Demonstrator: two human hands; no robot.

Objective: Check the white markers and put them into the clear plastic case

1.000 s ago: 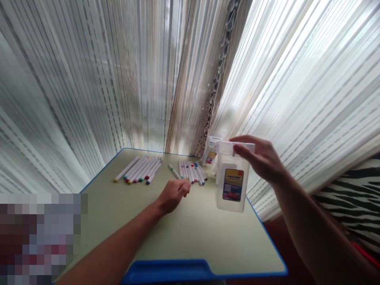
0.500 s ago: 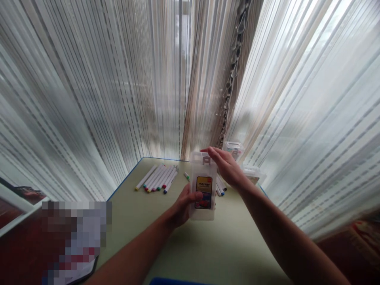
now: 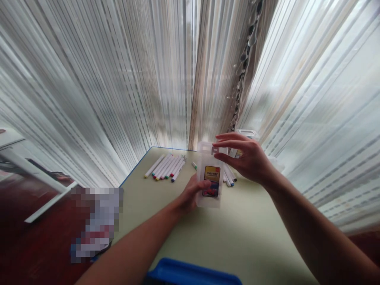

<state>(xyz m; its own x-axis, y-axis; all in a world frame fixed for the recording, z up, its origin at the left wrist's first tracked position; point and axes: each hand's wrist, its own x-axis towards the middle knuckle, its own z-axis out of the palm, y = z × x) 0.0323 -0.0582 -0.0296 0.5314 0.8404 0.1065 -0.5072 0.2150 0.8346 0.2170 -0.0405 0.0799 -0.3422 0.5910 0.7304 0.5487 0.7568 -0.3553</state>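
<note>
A tall see-through plastic marker case (image 3: 210,202) with a yellow and dark label stands upright above the table. My left hand (image 3: 190,194) grips its lower part, with the thumb across the label. At the case's upper right corner, by the latch, is my right hand (image 3: 242,152). Its fingers are stretched out and apart, with the tips at the edge; whether they touch it I cannot tell. White markers (image 3: 166,167) with coloured ends lie in a row left of the case. More markers (image 3: 228,176) are partly hidden behind it.
Further clear plastic boxes (image 3: 247,133) stand at the table's far right, behind my right hand. The pale green table (image 3: 246,229) has a blue edge. A blue object (image 3: 196,269) lies at the near side. Striped curtains (image 3: 142,79) hang behind.
My right hand has moved off the top of the case to its right corner, and its fingers have spread. My left hand keeps its grip. The view has shifted, showing more of the blue object.
</note>
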